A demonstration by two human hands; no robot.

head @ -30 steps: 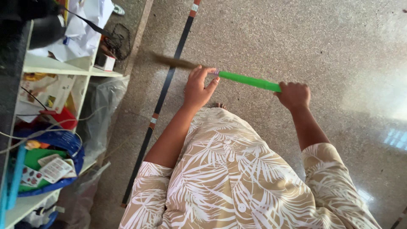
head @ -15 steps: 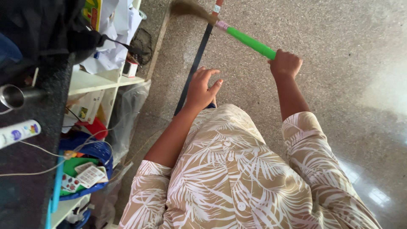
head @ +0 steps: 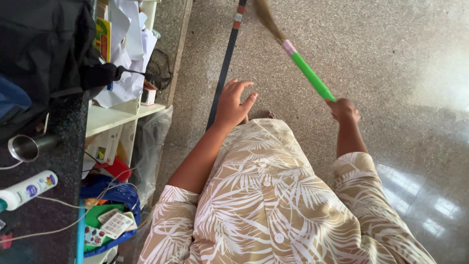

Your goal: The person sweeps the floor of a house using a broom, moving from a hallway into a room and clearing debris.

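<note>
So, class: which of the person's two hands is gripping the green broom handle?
The right hand grips the green broom handle; the left hand is open, empty.

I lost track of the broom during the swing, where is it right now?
In the head view the broom is upper centre, its green handle gripped by the right hand, bristles up by the dark floor strip.

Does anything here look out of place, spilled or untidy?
Nothing is spilled on the speckled floor. The right hand grips a green-handled broom; the left hand is open and free. Only the white shelf looks untidy: loose papers are heaped and overhang its edge.
</note>
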